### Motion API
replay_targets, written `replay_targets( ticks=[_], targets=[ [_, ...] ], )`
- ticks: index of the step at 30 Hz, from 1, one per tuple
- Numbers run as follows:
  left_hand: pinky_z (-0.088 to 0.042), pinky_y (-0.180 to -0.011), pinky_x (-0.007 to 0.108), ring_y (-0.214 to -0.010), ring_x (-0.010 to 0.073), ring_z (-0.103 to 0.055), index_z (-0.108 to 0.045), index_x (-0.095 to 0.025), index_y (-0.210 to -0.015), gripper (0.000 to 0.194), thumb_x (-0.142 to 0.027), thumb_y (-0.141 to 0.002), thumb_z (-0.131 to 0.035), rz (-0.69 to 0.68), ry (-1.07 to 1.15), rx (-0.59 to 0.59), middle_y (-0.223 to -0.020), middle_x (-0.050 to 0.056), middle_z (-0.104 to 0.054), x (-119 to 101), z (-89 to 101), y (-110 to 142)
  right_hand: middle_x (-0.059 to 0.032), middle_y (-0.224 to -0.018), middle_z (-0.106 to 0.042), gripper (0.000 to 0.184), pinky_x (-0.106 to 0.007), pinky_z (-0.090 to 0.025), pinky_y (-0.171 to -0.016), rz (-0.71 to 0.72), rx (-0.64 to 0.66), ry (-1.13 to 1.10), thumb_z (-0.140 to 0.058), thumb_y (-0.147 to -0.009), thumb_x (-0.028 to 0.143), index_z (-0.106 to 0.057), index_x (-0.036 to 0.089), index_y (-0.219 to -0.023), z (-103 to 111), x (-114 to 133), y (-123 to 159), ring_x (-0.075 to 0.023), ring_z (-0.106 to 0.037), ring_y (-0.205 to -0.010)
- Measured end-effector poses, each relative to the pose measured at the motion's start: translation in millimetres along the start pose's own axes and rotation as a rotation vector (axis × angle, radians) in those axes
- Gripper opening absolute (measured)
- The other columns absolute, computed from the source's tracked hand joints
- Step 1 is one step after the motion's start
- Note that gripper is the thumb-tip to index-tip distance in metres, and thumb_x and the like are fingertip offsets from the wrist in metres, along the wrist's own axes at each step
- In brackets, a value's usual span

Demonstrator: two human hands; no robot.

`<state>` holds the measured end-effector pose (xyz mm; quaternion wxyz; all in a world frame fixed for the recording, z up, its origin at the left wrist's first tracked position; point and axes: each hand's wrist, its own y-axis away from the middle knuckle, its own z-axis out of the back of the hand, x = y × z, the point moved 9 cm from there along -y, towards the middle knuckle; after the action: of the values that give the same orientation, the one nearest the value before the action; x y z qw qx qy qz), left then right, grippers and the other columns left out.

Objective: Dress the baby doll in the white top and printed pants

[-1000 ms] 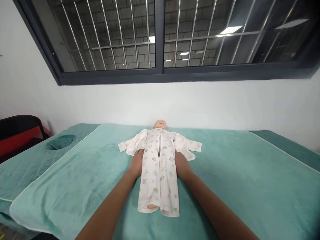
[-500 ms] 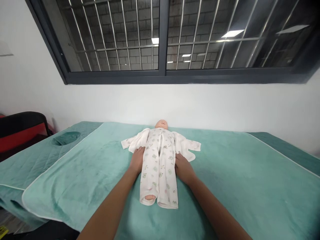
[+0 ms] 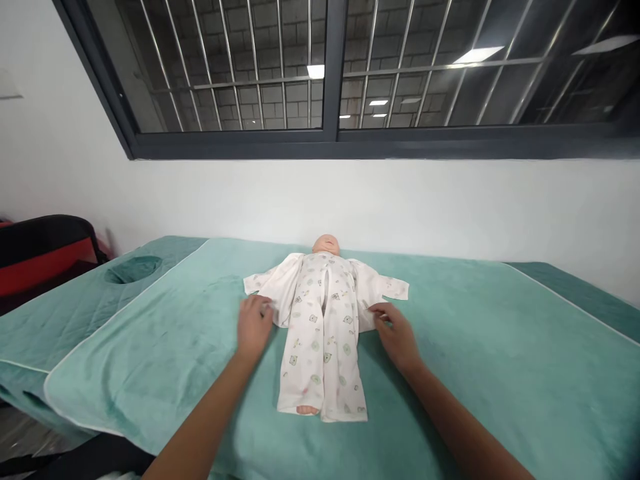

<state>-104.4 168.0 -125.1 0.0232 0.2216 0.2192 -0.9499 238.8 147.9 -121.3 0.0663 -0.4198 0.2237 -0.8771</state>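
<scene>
A baby doll lies on its back in a white printed romper, head toward the wall, sleeves spread to both sides. One foot pokes out of the left trouser leg near me. My left hand hovers just left of the romper below its left sleeve, fingers loosely curled and slightly smeared, holding nothing. My right hand is just right of the romper, fingers stretched toward the edge of the right sleeve, empty.
The doll rests on a teal towel spread over a padded massage table with a face hole at the left. A black and red chair stands at far left. A white wall and barred window are behind.
Both hands have left the doll's sides and moved outward, away from the romper. The romper legs now lie slightly more spread.
</scene>
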Motion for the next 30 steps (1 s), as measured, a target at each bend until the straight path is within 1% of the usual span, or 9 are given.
replay_targets(
  ticks=[3,6,10,13,17,19,22,26,30],
  targets=[
    [-0.039,-0.093,0.043,-0.111,0.0309,-0.049,-0.061,-0.014,-0.113,0.04,-0.038,-0.088,-0.041,0.255,-0.067,-0.066,-0.115,0.015,-0.06,33,-1.3,-18,-0.0104,-0.11,-0.06,0.032,-0.037,-0.045,-0.087,-0.304,-0.147,0.033,-0.051,-0.079,0.035,-0.056,0.017,-0.106,19,-46,-17,-0.0237,-0.056,-0.1],
    [-0.039,-0.09,0.048,-0.111,0.0357,-0.049,-0.062,-0.015,-0.112,0.046,-0.049,-0.087,-0.043,0.294,-0.094,-0.024,-0.116,0.017,-0.06,40,-10.5,-30,-0.0105,-0.105,-0.064,0.035,-0.04,-0.044,-0.089,-0.424,-0.07,0.067,-0.059,-0.077,0.043,-0.058,0.018,-0.102,13,-68,-42,-0.0256,-0.059,-0.098],
    [-0.038,-0.091,0.045,-0.108,0.0323,-0.054,-0.064,-0.018,-0.104,0.038,-0.045,-0.086,-0.044,0.296,-0.09,0.024,-0.111,0.013,-0.064,38,-14.9,-33,-0.0106,-0.084,-0.068,0.029,-0.04,-0.048,-0.077,-0.49,0.117,0.023,-0.073,-0.066,0.043,-0.062,0.018,-0.076,-6,-69,-77,-0.0292,-0.063,-0.086],
    [-0.039,-0.088,0.042,-0.104,0.0299,-0.058,-0.061,-0.019,-0.106,0.034,-0.04,-0.089,-0.041,0.312,-0.074,0.018,-0.103,0.012,-0.067,40,-12.2,-31,-0.0115,-0.081,-0.07,0.03,-0.036,-0.051,-0.068,-0.481,0.279,-0.102,-0.074,-0.066,0.042,-0.066,0.016,-0.078,-18,-50,-97,-0.0274,-0.065,-0.078],
    [-0.04,-0.085,0.039,-0.096,0.0285,-0.061,-0.058,-0.018,-0.108,0.034,-0.04,-0.092,-0.036,0.328,-0.062,-0.006,-0.096,0.012,-0.068,41,-8.4,-28,-0.0118,-0.09,-0.069,0.033,-0.031,-0.052,-0.069,-0.354,0.387,-0.25,-0.054,-0.083,0.044,-0.063,0.015,-0.094,-29,-2,-127,-0.0221,-0.064,-0.082],
    [-0.04,-0.084,0.039,-0.095,0.0284,-0.062,-0.058,-0.019,-0.106,0.034,-0.04,-0.092,-0.036,0.327,-0.058,-0.012,-0.096,0.012,-0.068,40,-7.6,-27,-0.0095,-0.091,-0.067,0.032,-0.029,-0.05,-0.069,-0.289,0.398,-0.255,-0.046,-0.086,0.044,-0.06,0.016,-0.093,-38,24,-141,-0.0195,-0.062,-0.081],
    [-0.04,-0.085,0.039,-0.095,0.0285,-0.063,-0.058,-0.019,-0.106,0.034,-0.041,-0.092,-0.036,0.326,-0.047,-0.018,-0.095,0.011,-0.069,40,-7.2,-27,-0.004,-0.082,-0.062,0.023,-0.027,-0.045,-0.062,-0.215,0.429,-0.165,-0.058,-0.079,0.041,-0.058,0.018,-0.079,-58,60,-153,-0.017,-0.057,-0.073],
    [-0.04,-0.085,0.039,-0.097,0.029,-0.063,-0.059,-0.019,-0.109,0.038,-0.042,-0.093,-0.034,0.33,-0.019,-0.026,-0.098,0.012,-0.069,41,-6.2,-27,0.0001,-0.07,-0.058,0.018,-0.025,-0.038,-0.06,-0.121,0.541,-0.005,-0.073,-0.062,0.025,-0.056,0.019,-0.062,-80,103,-149,-0.0156,-0.051,-0.069],
    [-0.039,-0.087,0.036,-0.1,0.0272,-0.063,-0.061,-0.021,-0.113,0.039,-0.042,-0.094,-0.034,0.321,0.025,-0.02,-0.101,0.011,-0.07,39,-4.8,-25,-0.0028,-0.069,-0.064,0.017,-0.026,-0.039,-0.057,-0.138,0.756,0.041,-0.072,-0.068,0.034,-0.064,0.02,-0.071,-79,119,-124,-0.0167,-0.056,-0.065]
  ],
)
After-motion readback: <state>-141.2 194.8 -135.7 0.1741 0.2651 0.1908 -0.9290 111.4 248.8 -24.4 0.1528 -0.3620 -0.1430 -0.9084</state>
